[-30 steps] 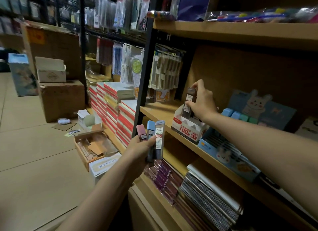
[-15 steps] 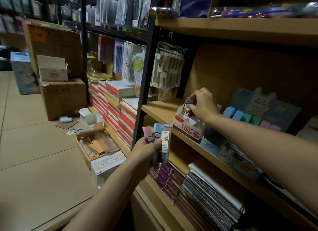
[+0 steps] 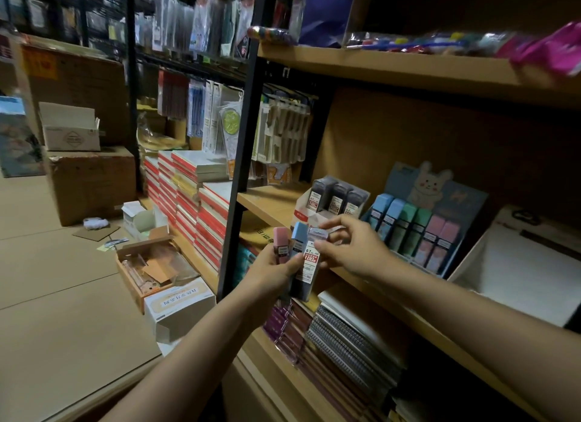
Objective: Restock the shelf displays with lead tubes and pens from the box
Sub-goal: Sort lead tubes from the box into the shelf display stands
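My left hand [image 3: 273,269] grips three lead tubes upright in front of the shelf edge: a pink one [image 3: 280,245], a blue one [image 3: 298,240] and a dark one with a white and red label [image 3: 311,261]. My right hand [image 3: 352,248] is at the dark labelled tube, its thumb and fingers curled round the tube's top. On the middle shelf behind stands a white and red display box [image 3: 303,208] with three dark lead tubes [image 3: 338,195] upright in it. Beside it to the right is a rabbit display [image 3: 418,201] with blue, green and pink tubes [image 3: 408,229].
An open cardboard box [image 3: 147,264] and a white carton [image 3: 180,308] lie on the tiled floor at the shelf's foot. Red and white notebook stacks [image 3: 188,195] fill the left unit. Spiral notebooks [image 3: 352,343] lie on the lower shelf. A white tray [image 3: 515,264] sits at the right.
My right hand has let go of the dark tube in the white and red display box and come back to the tubes in my left hand, now at the labelled one.
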`<control>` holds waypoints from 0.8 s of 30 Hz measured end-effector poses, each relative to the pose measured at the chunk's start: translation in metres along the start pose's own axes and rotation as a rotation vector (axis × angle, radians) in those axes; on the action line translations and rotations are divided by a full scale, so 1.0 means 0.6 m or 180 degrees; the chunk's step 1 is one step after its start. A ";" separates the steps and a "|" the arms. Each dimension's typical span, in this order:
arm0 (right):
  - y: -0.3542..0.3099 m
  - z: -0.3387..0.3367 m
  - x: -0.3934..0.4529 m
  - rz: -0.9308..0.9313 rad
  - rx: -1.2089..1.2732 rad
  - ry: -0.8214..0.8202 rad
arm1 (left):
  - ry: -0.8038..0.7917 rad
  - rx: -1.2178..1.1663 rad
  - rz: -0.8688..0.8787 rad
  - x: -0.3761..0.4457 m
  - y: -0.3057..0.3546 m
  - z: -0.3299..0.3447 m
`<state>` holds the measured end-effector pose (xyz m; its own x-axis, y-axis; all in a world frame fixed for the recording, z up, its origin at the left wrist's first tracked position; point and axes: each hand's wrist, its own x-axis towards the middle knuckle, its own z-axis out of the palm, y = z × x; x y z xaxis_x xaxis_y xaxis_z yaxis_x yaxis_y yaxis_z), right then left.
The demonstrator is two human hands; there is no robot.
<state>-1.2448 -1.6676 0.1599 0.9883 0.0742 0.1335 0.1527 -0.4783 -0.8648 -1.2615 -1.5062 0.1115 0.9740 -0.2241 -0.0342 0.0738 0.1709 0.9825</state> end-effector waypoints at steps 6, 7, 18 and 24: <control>-0.071 -0.085 0.046 -0.0640 -0.0646 0.0972 | 0.0346 -0.0193 -0.0093 0.013 -0.003 -0.014; -0.082 -0.099 0.059 -0.0759 -0.0821 0.1238 | 0.0382 -0.0233 -0.0129 0.017 -0.004 -0.019; -0.049 -0.089 0.158 -0.0829 -0.1955 0.1470 | 0.0283 -0.0215 -0.0261 0.034 -0.021 -0.023; -0.035 -0.079 0.165 -0.0699 -0.2680 0.1261 | 0.0329 -0.0214 -0.0293 0.043 -0.032 -0.024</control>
<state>-1.1504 -1.6918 0.2140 0.8422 0.0093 0.5390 0.1322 -0.9729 -0.1896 -1.2346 -1.5017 0.0891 0.9790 -0.1426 -0.1457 0.1747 0.2190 0.9600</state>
